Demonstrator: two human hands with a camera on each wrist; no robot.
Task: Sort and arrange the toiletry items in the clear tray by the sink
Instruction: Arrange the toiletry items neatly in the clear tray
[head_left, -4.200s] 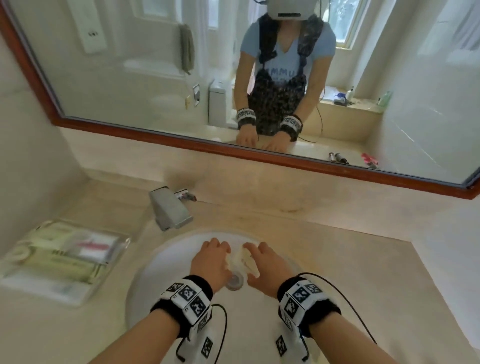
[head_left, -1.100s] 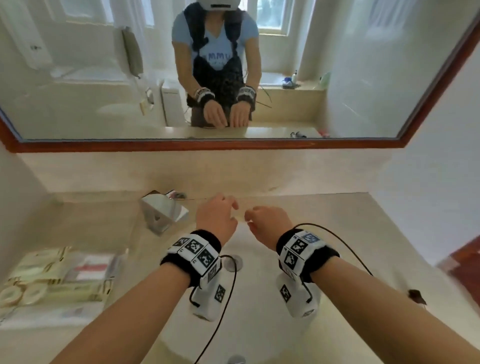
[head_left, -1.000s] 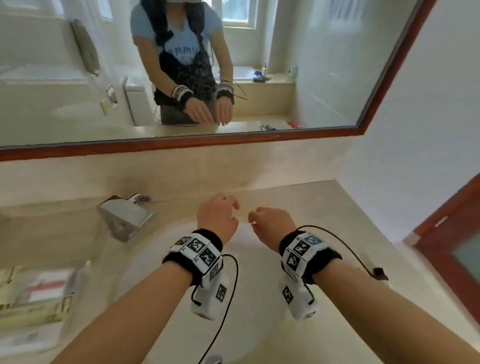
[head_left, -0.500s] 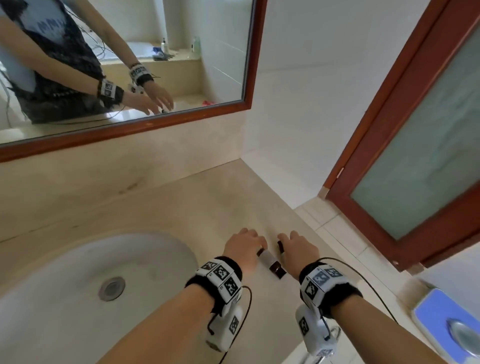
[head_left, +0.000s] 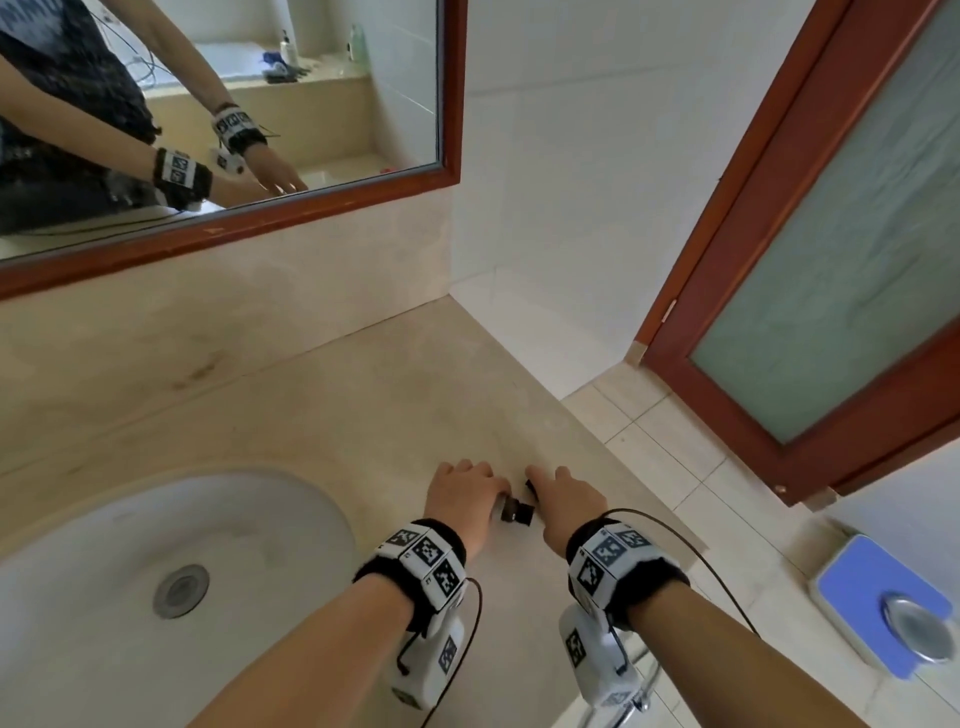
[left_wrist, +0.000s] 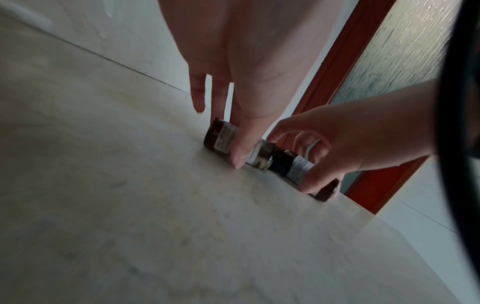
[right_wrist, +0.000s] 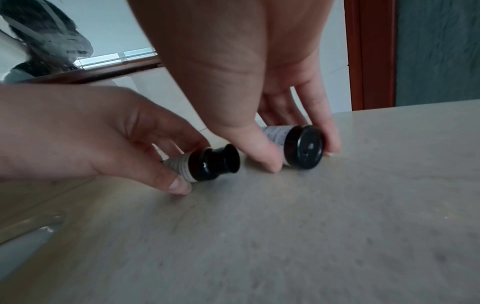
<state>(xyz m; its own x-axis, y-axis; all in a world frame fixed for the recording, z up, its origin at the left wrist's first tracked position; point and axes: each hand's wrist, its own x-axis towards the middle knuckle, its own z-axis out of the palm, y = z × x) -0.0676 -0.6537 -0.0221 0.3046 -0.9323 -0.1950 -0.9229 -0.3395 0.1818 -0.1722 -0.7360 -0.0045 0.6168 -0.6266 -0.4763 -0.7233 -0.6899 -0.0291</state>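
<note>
Two small bottles with white labels and black caps lie on their sides on the beige counter (head_left: 322, 415), right of the sink. My left hand (head_left: 462, 496) pinches the left bottle (right_wrist: 207, 164) between thumb and fingers; its body also shows as the left bottle (left_wrist: 222, 137) in the left wrist view. My right hand (head_left: 563, 499) pinches the right bottle (right_wrist: 302, 147), thumb on one side and fingers on the other. Both bottles touch the counter. From the head view only a black cap (head_left: 518, 514) shows between the hands. The clear tray is out of view.
The white sink basin (head_left: 130, 530) with its drain (head_left: 182, 591) lies to the left. The counter edge drops to a tiled floor just right of my hands. A blue scale (head_left: 852, 587) sits on the floor by a red-framed door (head_left: 727, 249). A mirror (head_left: 311, 78) hangs behind.
My view swung right, away from the tray and tap. Both hands left the basin, came down on the counter's right end and closed on the two small bottles.
</note>
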